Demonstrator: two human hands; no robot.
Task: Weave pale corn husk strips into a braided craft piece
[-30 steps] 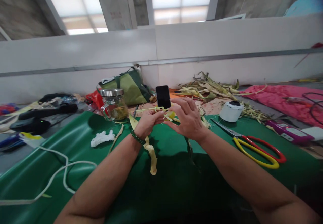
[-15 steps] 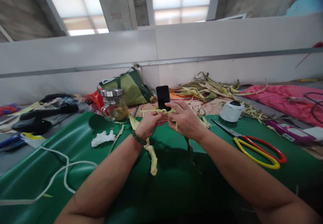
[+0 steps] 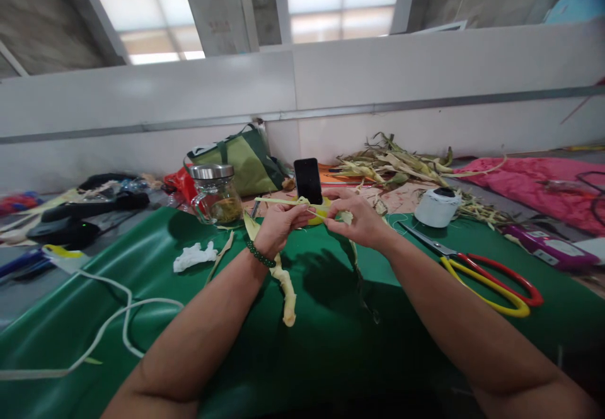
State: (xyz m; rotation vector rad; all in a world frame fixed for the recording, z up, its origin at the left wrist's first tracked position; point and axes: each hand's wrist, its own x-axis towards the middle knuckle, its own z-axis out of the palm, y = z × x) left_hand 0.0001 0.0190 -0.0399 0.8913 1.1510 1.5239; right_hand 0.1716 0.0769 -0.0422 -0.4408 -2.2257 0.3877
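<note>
A pale green plant strip runs level between my hands. My left hand, with a dark green bead bracelet at the wrist, is closed on it in a pinch. My right hand pinches the strip's right part, and a pale leafy scrap shows by its fingers. Below my left wrist lies a knobbly pale yellow stalk on the green mat. A dark, withered leaf hangs or lies beneath my right hand; which, I cannot tell. Just beyond the hands stands a black phone, upright.
Red-and-yellow-handled scissors lie at right, near a white thread spool. Dried stalks are heaped behind. At left are a lidded glass jar, crumpled white tissue and a white cable. A green bag stands behind the jar.
My right hand has moved slightly right, away from my left, and its fingers have shifted lower along the strip. More of the strip shows between the hands. The view has shifted a little.
</note>
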